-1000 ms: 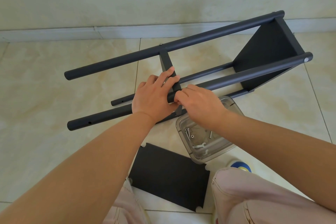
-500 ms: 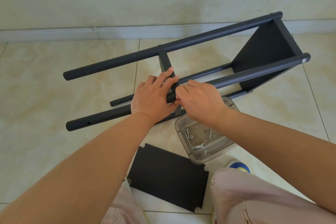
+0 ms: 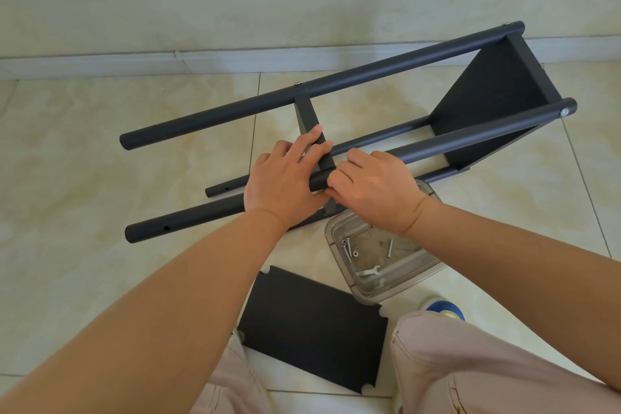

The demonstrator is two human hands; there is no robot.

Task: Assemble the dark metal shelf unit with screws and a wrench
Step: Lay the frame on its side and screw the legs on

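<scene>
On the tiled floor (image 3: 100, 151) by the wall lay the frame (image 3: 369, 77); my left hand (image 3: 282, 185) clasped the near post (image 3: 470, 134), right hand (image 3: 376, 188) pinching at its joint, contents hidden; screws (image 3: 347, 247) and wrench (image 3: 368, 270) waited below my right wrist; a slip, I judged, could drop the screw.

Tray (image 3: 339, 239) & loose panel (image 3: 312, 323) crowd near side; floor (image 3: 84, 178) left open.
</scene>
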